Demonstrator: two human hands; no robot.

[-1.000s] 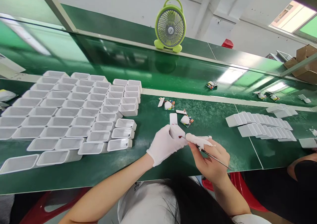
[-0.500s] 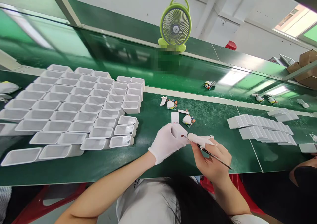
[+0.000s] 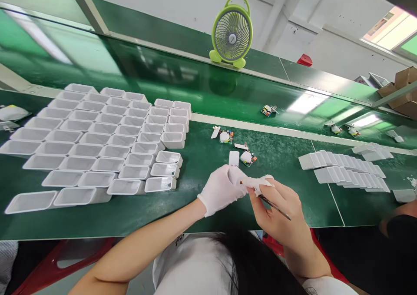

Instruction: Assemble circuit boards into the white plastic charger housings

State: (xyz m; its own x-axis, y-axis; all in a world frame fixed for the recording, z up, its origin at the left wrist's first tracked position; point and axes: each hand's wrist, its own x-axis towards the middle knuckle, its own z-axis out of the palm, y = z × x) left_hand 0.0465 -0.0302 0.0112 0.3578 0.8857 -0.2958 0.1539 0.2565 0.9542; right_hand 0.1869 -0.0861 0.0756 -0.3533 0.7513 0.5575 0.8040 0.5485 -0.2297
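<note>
My left hand (image 3: 220,190), in a white glove, is closed around a white plastic case (image 3: 236,174) near the table's front middle. A white flap or lid (image 3: 233,158) shows just beyond its fingers. My right hand (image 3: 278,203), with white covering on some fingers, grips a thin dark tool (image 3: 275,207) whose tip is hidden at the case. A small reddish part (image 3: 241,182) shows between the hands. Beyond them lie two circuit boards with white domed parts, a nearer one (image 3: 248,157) and a farther one (image 3: 226,137).
Rows of open white boxes (image 3: 94,151) cover the left side of the green table (image 3: 280,143). Stacked white cases (image 3: 352,169) stand at right. A green fan (image 3: 232,34) sits on the shelf behind. Part of another person (image 3: 400,230) is at far right.
My right hand has turned slightly and drawn in closer to my left hand, covering more of the tool. The case has tilted a little, and the reddish part is less visible.
</note>
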